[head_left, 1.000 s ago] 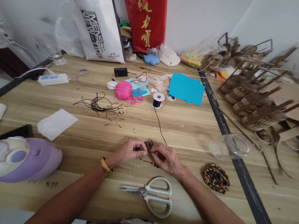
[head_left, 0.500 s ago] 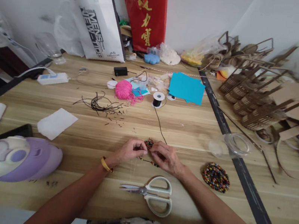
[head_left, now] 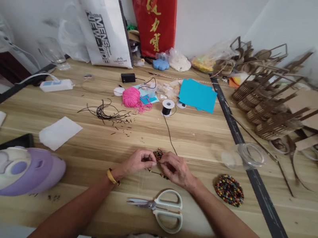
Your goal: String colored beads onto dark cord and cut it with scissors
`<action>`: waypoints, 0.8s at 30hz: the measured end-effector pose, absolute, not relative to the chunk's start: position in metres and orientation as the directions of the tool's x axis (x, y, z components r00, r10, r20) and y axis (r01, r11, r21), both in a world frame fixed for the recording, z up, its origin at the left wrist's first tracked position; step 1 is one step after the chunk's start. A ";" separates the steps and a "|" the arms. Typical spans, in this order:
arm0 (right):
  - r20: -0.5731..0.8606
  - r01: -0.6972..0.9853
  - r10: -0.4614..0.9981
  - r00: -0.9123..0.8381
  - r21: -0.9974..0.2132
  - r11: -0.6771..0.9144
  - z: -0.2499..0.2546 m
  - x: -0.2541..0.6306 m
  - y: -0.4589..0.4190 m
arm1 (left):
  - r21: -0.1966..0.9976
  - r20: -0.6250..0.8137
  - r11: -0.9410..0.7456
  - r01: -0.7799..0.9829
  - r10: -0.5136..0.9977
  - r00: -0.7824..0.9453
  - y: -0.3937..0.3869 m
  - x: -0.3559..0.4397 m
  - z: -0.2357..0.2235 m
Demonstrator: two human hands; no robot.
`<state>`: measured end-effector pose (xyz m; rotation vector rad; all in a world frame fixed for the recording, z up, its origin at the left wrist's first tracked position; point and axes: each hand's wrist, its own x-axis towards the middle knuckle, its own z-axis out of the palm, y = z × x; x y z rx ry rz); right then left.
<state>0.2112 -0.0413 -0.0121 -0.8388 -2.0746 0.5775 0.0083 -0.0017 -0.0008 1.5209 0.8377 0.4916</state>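
Observation:
At the middle of the table, my left hand and my right hand meet with fingertips pinched on a dark cord strung with beads. Part of this beaded cord hangs below the fingers, and a small cluster of multicoloured beads shows between the hands. My fingers hide exactly where they grip. A black cord runs from a white spool of black cord to my right hand. Scissors with pale handles lie just below my hands. A coil of multicoloured beads rests by my right forearm.
Cut black cords and short snippets lie left of the spool, near pink yarn. Blue sheets lie behind. A purple-and-white device stands at left. Small woven baskets crowd the right, beside clear plastic rings.
The view has tilted slightly, so things sit a little lower. Both hands keep their pinch on the beaded cord, with hardly any visible movement.

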 end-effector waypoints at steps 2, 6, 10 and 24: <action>0.518 0.356 0.723 -0.457 -0.639 0.682 -0.012 0.211 -0.041 | 0.977 -0.166 0.033 0.213 0.745 0.646 -0.002 0.008 -0.002; 0.518 0.356 0.722 -0.459 -0.638 0.683 -0.012 0.211 -0.041 | 0.976 -0.181 0.054 0.210 0.740 0.648 -0.001 0.008 -0.004; 0.512 0.353 0.727 -0.457 -0.646 0.677 -0.012 0.211 -0.041 | 0.976 -0.180 0.051 0.213 0.741 0.647 -0.001 0.008 -0.004; 0.516 0.354 0.732 -0.444 -0.650 0.673 -0.013 0.211 -0.041 | 0.976 -0.181 0.049 0.214 0.730 0.659 -0.004 0.008 0.003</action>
